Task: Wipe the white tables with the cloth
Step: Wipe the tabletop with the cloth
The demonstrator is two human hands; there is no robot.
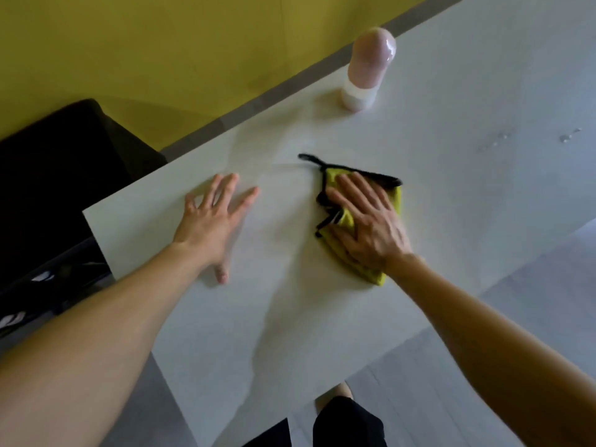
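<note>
Bare forearms reach out from the near edge over the smooth white table (290, 317). At far left a black chair (64, 162) stands beside it. Next, the left hand (209, 227) lies flat on the tabletop with its fingers spread, bracing and holding nothing. To its right, the right hand (367, 227) presses straight fingers on the folded yellow-green microfibre cloth with black edging (371, 274), which lies flat on the surface. Wiping looks to be mid-stroke. Beyond stands a pink-capped white plastic bottle (369, 66). Further right, small water droplets (498, 138) sit unwiped; the next pass likely needs the cloth slid that way under steady pressure.
</note>
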